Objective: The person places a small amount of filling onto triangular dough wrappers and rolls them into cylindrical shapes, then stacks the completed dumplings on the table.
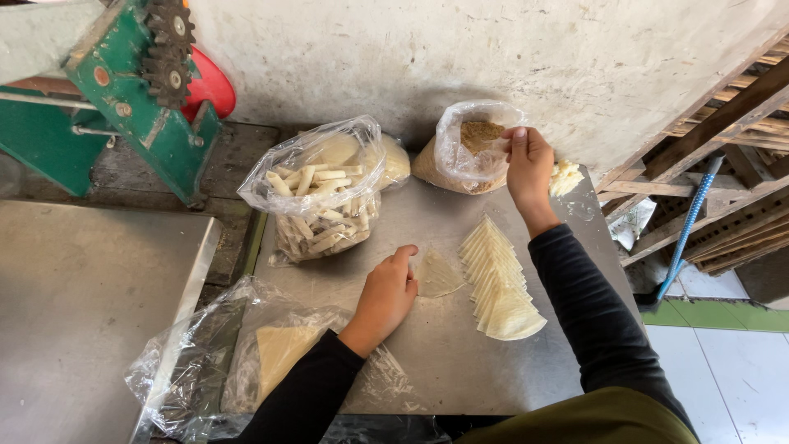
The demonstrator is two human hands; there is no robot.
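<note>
My left hand (386, 298) rests on the metal tray (436, 362), its thumb touching a single pale triangular wrapper sheet (438, 275). A fanned row of the same thin triangular sheets (497, 284) lies just to the right. My right hand (528, 168) reaches to the far edge and pinches at the rim of an open clear bag of brown crumbly filling (470, 148). Whether the fingers hold filling cannot be told. A clear bag of finished pale rolled sticks (320, 205) stands at the far left of the tray.
A green metal machine with gears (140, 90) stands at the upper left beside a red object (212, 85). A second steel surface (82, 321) lies left. A plastic bag with more sheets (275, 353) sits near me. Wooden racks (723, 140) lean right.
</note>
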